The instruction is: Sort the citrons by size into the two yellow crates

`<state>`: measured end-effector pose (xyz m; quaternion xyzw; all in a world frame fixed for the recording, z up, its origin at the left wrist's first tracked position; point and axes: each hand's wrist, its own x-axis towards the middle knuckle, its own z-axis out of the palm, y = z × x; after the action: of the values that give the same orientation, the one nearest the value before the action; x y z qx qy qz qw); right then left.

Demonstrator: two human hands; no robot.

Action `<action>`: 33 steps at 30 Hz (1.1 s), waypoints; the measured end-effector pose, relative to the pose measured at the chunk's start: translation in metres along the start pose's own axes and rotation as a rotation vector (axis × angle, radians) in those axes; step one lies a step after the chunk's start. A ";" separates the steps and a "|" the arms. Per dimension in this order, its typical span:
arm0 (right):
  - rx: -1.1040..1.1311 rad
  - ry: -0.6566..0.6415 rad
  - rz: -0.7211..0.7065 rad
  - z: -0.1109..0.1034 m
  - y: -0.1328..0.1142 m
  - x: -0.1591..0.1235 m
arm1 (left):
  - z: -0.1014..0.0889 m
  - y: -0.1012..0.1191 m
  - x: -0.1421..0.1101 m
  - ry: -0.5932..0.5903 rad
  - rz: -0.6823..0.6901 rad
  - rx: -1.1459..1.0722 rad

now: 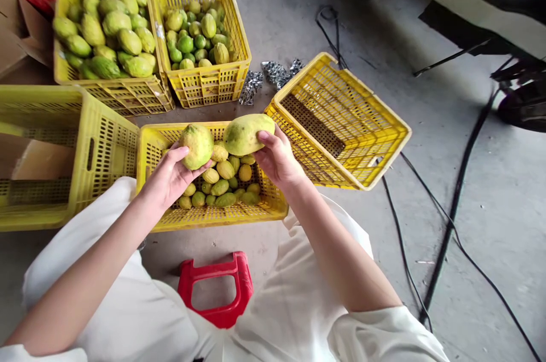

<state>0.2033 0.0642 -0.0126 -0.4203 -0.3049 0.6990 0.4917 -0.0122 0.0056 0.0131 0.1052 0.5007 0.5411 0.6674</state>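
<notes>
My left hand [170, 174] is closed round a roundish yellow-green fruit [197, 145]. My right hand [277, 160] grips a longer yellow-green fruit [247, 133]. Both fruits are held side by side, nearly touching, just above a yellow crate [149, 149] in front of my knees. That crate holds several smaller green and yellow fruits [222, 183] in its right half.
Two yellow crates of fruit stand at the back: large fruits [106, 26] on the left, smaller ones [196, 32] beside them. An empty crate [341, 117] sits tilted at right, another [51, 152] at left. A red stool [215, 288] is between my legs. Black cables [447, 220] cross the concrete floor.
</notes>
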 end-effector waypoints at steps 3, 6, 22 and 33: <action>0.009 -0.033 0.052 -0.002 0.000 0.000 | 0.001 0.000 0.002 0.066 0.000 -0.028; 0.043 -0.087 0.099 -0.001 -0.003 0.000 | 0.002 0.001 0.004 0.110 -0.019 -0.050; 0.055 -0.010 0.102 0.013 -0.011 -0.004 | -0.002 0.001 0.004 0.081 -0.023 -0.005; 0.104 0.012 0.180 0.006 -0.007 -0.003 | 0.006 0.004 0.000 0.049 -0.053 -0.080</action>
<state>0.2011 0.0634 -0.0032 -0.4239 -0.2264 0.7528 0.4499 -0.0098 0.0092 0.0190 0.0518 0.4972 0.5454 0.6728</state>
